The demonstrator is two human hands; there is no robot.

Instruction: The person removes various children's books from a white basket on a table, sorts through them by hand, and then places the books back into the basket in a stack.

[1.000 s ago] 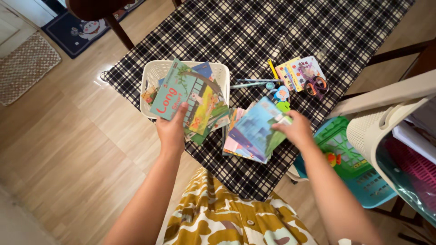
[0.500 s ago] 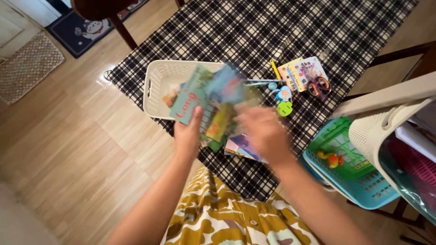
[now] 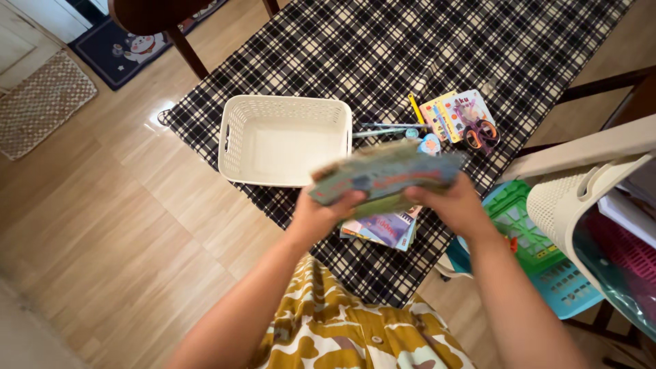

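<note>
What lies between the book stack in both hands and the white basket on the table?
Nothing visible. Left hand and right hand hold the book stack above the table edge; the white basket sits just beyond, open-topped, its floor bare. The leftover books lie below the stack.

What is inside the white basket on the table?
Nothing shows inside the white basket: its bare floor is in plain view. Both hands hold the stack of booklets apart from it, above the table.

Both forearms are bare to the lower edge of the view, with no sleeves, watch or rings showing on the left hand (image 3: 320, 217) or the right hand (image 3: 456, 203). Below them lies a garment (image 3: 342, 328) printed in mustard-yellow and cream blotches with pale mint patches, fastened by small buttons.
</note>
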